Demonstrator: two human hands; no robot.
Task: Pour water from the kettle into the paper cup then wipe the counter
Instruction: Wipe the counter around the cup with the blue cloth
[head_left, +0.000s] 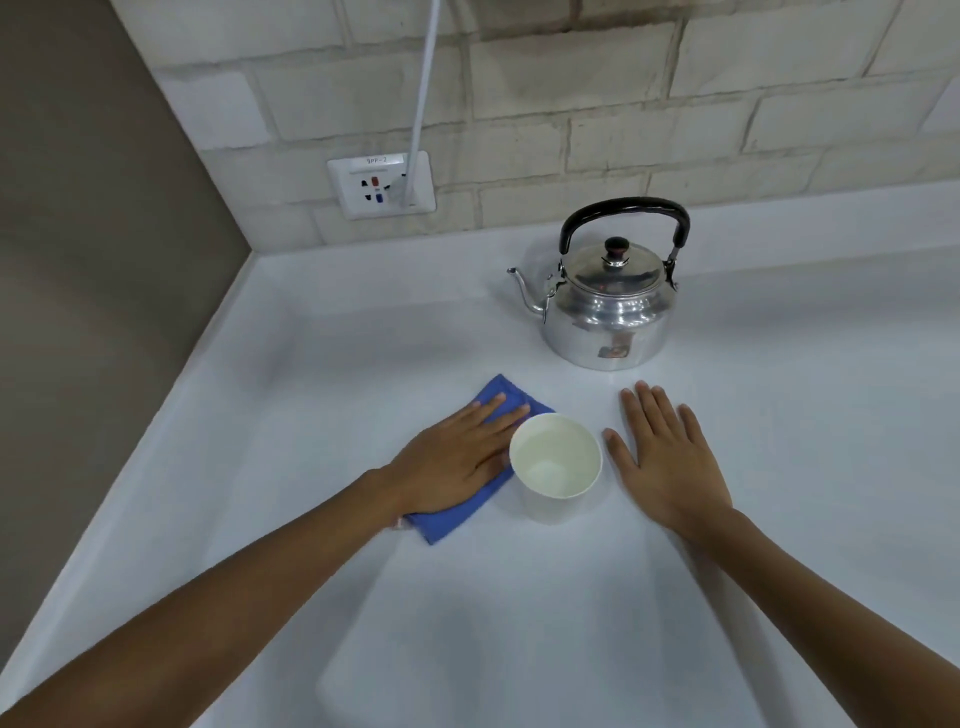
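- Here, nearest to us, our two bare forearms reach forward over the white counter (467, 623), which fills the lower part of the view.
- Our left hand (452, 462) lies palm down on a folded blue cloth (457, 512), fingers (506, 418) stretched out flat and close together; it presses on the cloth and grips nothing (no finger curls under an edge that we can see).
- The cloth lies flat on the counter, one corner poking out beyond our fingertips and another showing below the wrist.
- Our right hand (670, 462) rests palm down on the bare counter, fingers spread a little and fully extended, thumb out toward the cup; it holds nothing.
- Between the two hands stands the paper cup (556, 467), upright, just beside the cloth's right edge and close to our right thumb without clearly touching it.
- Inside the cup we see a pale, whitish interior; whether it holds water we cannot tell.
- Farther back, beyond our right hand, the metal kettle (605, 312) sits upright on the counter, lid on with its dark knob, black handle raised, spout pointing left.
- Farthest away, a wall socket (382, 184) is set into the brick-patterned wall, with a white cable (423, 98) plugged in and running upward.
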